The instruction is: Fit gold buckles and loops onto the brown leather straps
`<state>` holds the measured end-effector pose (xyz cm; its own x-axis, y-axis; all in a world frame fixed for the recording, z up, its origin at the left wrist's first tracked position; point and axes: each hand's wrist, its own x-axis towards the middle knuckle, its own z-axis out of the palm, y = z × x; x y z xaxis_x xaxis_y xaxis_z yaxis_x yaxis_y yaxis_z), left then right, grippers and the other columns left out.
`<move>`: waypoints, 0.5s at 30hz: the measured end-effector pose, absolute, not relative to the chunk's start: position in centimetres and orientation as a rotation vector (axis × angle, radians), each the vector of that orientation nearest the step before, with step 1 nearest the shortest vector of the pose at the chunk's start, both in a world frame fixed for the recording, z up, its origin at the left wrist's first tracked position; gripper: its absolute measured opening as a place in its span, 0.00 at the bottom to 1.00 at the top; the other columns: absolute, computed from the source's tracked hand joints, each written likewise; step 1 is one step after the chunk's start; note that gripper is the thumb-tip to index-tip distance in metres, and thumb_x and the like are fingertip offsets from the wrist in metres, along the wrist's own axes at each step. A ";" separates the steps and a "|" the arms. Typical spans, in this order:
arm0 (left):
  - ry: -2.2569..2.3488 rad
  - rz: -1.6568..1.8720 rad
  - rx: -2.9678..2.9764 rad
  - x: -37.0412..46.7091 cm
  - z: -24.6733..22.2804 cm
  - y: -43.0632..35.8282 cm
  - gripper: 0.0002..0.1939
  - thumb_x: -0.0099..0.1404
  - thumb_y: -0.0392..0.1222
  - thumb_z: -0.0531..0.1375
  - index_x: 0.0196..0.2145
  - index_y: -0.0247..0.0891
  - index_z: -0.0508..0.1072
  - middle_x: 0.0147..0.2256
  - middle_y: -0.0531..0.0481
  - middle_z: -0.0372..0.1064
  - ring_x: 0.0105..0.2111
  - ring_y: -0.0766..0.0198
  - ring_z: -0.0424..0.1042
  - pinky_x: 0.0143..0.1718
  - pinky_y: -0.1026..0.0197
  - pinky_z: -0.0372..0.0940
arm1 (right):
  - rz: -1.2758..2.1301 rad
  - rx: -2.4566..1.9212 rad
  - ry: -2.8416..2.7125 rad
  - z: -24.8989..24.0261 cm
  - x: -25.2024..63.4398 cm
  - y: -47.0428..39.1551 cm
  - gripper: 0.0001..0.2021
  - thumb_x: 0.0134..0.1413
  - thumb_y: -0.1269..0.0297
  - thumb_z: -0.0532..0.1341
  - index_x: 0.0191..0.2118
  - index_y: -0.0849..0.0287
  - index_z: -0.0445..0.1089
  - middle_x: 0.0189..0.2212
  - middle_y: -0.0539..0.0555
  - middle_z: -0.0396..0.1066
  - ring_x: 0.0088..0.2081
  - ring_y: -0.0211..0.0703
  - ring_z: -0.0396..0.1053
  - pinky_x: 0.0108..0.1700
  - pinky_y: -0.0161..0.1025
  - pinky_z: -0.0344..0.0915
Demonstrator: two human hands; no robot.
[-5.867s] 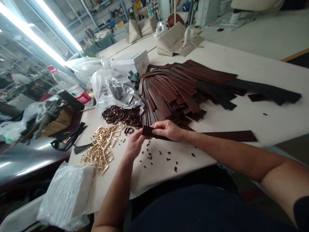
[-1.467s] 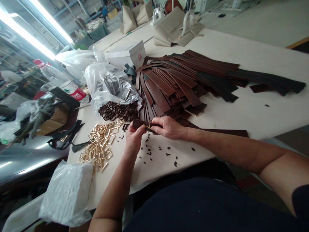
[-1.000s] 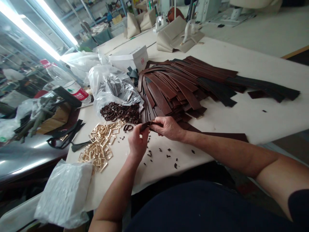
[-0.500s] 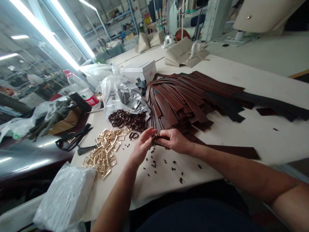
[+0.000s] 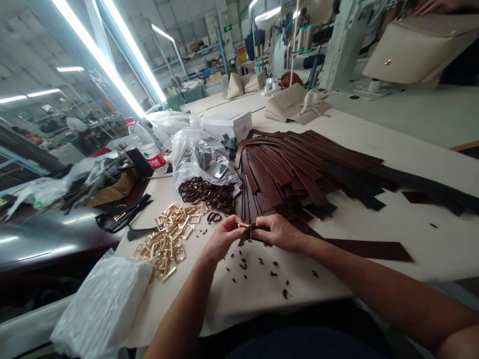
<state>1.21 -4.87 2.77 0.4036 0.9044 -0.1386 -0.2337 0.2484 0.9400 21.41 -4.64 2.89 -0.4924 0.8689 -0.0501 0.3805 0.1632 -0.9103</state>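
Observation:
Between my two hands, above the pale tabletop, is a gold buckle [image 5: 250, 230] with a dark brown leather strap [image 5: 261, 228] at it. My left hand [image 5: 223, 236] pinches the buckle from the left. From the right, my right hand [image 5: 281, 232] grips the strap close to the buckle. Whether the strap passes through the frame is too small to tell. Several small dark bits [image 5: 274, 273] lie on the table below my hands. Just beyond them fans a big pile of brown leather straps [image 5: 277, 164]. Gold buckles [image 5: 164, 244] are heaped on the left.
Dark brown loops [image 5: 209, 194] spill from a clear plastic bag [image 5: 202, 154]. Further back stand a bottle [image 5: 151, 154], a white box [image 5: 232, 124] and beige leather pieces [image 5: 286, 104]. A white wrapped packet [image 5: 103, 304] lies front left. A person's hand [image 5: 436, 6] touches a beige bag [image 5: 415, 50].
The camera view has tilted up, so the scene sits lower in the picture. The gold buckle between my hands now shows more clearly. Another person's hand has come into view at top right.

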 end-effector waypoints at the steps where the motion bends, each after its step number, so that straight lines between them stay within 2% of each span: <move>1: 0.821 0.912 1.028 1.1 2.8 -4.9 0.23 0.50 0.50 0.74 0.28 0.34 0.67 0.24 0.54 0.66 0.21 0.72 0.61 0.23 0.69 0.58 | 1.302 -1.188 -1.961 3.0 21.5 -4.6 0.21 0.57 0.45 0.61 0.28 0.61 0.68 0.20 0.50 0.70 0.22 0.36 0.67 0.24 0.30 0.55; 5: 0.802 0.927 1.133 0.6 3.0 -5.0 0.21 0.51 0.51 0.73 0.30 0.34 0.70 0.25 0.53 0.67 0.21 0.72 0.62 0.23 0.69 0.58 | 1.176 -1.212 -2.107 4.5 22.3 -4.6 0.18 0.58 0.50 0.61 0.29 0.60 0.70 0.22 0.49 0.70 0.24 0.36 0.66 0.26 0.32 0.54; 12: 0.824 0.810 1.544 0.6 3.3 -6.4 0.11 0.58 0.44 0.68 0.37 0.36 0.78 0.31 0.47 0.73 0.29 0.65 0.71 0.32 0.63 0.67 | 0.836 -1.277 -2.515 8.8 24.0 -4.7 0.13 0.58 0.54 0.63 0.28 0.56 0.72 0.21 0.49 0.69 0.22 0.37 0.63 0.25 0.35 0.49; 15: 0.744 0.745 1.609 1.1 3.3 -6.9 0.14 0.57 0.41 0.68 0.42 0.40 0.78 0.33 0.47 0.74 0.31 0.62 0.73 0.35 0.62 0.67 | 0.655 -1.250 -2.650 10.6 24.2 -4.5 0.11 0.58 0.55 0.63 0.28 0.55 0.72 0.21 0.49 0.69 0.22 0.38 0.63 0.25 0.36 0.47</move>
<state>1.09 -6.92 3.28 0.5971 0.7989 0.0732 0.0716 -0.1439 0.9870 24.20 -4.51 10.59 -0.6453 0.7617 -0.0579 0.7011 0.5604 -0.4410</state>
